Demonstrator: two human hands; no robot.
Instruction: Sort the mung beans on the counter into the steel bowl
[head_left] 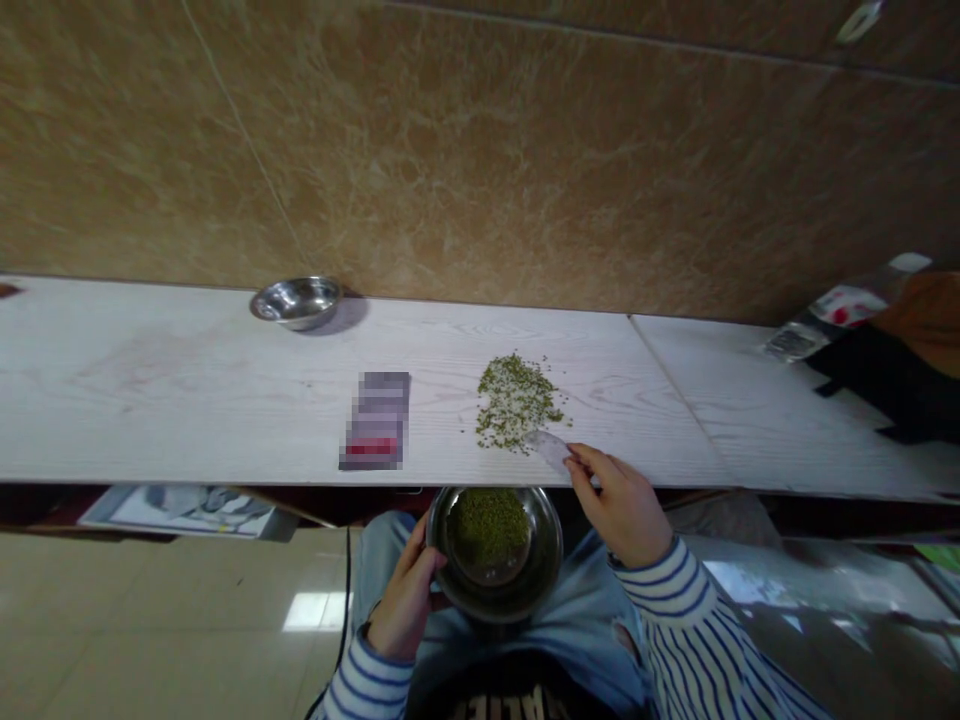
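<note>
My left hand (409, 590) grips the rim of a steel bowl (551, 570) at its left side. Small green beans (491, 525), like mung beans, lie inside this bowl, which is just below the counter's front edge over my lap. More loose green beans (517, 395) are spread in a single patch on the white counter (442, 350). Pinched in my right hand (626, 510) is a pale, translucent flat scraper-like piece (550, 449); its far end reaches the near right side of the patch. Its exact kind is unclear.
A second steel bowl (297, 305) stands by the wall at the back left. A blurred-out flat rectangular item (375, 420) lies left of the beans. At the right are a plastic bottle (840, 308) on its side and a black and brown item (892, 370). An open drawer (277, 522) is under the counter.
</note>
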